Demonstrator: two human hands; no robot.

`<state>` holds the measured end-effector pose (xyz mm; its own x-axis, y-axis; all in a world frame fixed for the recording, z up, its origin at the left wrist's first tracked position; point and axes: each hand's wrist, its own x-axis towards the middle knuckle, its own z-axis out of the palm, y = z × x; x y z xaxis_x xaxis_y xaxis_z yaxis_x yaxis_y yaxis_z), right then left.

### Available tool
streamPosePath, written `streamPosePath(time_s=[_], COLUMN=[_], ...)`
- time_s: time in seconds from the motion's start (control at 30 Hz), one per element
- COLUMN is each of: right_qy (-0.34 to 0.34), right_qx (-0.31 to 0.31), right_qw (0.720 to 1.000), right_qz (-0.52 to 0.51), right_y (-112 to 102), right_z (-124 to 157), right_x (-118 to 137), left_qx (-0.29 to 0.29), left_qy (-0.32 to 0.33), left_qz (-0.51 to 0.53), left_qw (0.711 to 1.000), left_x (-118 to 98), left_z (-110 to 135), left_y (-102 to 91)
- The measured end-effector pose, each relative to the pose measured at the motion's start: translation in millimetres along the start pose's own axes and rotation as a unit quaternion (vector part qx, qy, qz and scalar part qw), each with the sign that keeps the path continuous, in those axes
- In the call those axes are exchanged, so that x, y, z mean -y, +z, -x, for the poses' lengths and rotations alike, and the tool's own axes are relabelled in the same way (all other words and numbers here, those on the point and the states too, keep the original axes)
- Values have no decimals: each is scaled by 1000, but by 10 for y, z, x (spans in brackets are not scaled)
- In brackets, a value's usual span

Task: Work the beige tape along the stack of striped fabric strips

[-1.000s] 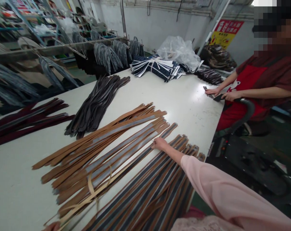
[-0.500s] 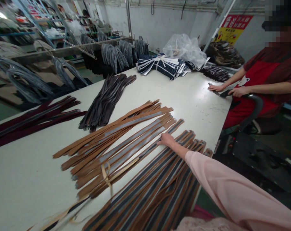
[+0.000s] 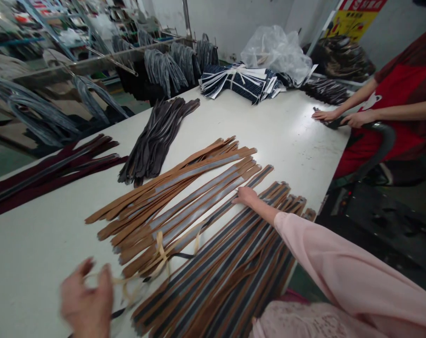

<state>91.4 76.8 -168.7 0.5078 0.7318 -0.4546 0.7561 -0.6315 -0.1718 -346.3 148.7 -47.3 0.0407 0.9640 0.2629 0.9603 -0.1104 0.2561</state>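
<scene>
Both hands on tan strips (image 3: 185, 188): right hand (image 3: 246, 195) pressing, left hand (image 3: 86, 300) blurred

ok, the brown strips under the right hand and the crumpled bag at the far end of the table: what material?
brown strips: likely leather or faux leather, matte tan, with a grey band down the middle; which one is unclear. crumpled bag: thin clear plastic film, glossy, see-through, creased. The right hand rests flat on the strips.

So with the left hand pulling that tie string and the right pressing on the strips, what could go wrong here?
The tan tie string loops around several brown strips; pulling it with the left hand could drag them out of line. The right hand pins only the far ends, so the near ends may fan out. The striped strips reach the table edge and might slip off.
</scene>
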Motion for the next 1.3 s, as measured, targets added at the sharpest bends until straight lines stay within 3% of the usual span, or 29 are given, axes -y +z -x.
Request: streamPosePath(time_s=[0.03,0.07,0.1,0.2,0.27,0.33,0.63,0.77,1.03,1.3], right_qy=[2,4,5,5,1,-1,-16,-15,-14,-12], right_qx=[2,4,6,9,8,6,4,9,2,4], right_qw=[1000,1000,1000,1000,1000,1000,1000,1000,1000,1000], right_qz=[-1,-2,-3,-7,-7,-4,10,12,13,12], right_y=[-12,-25,-38,-67,-69,-58,-11,-11,46,31], right_z=[5,12,20,39,41,32,14,12,-28,-25], right_x=[1,3,7,24,31,29,-1,-1,-28,-15], left_qx=[21,84,124,194,226,248,323,336,303,324], left_qy=[83,173,221,247,240,225,118,66,-8,-68], left_qz=[41,69,85,90,94,115,191,208,190,168], left_qw=[996,979,964,945,940,935,919,916,934,929], left_x=[-293,-583,-852,-1406,-1551,-1582,-1401,-1142,-554,-176], left_z=[76,168,266,488,538,538,459,418,476,404], left_y=[146,317,501,1001,1194,1256,1225,1253,1147,1121])
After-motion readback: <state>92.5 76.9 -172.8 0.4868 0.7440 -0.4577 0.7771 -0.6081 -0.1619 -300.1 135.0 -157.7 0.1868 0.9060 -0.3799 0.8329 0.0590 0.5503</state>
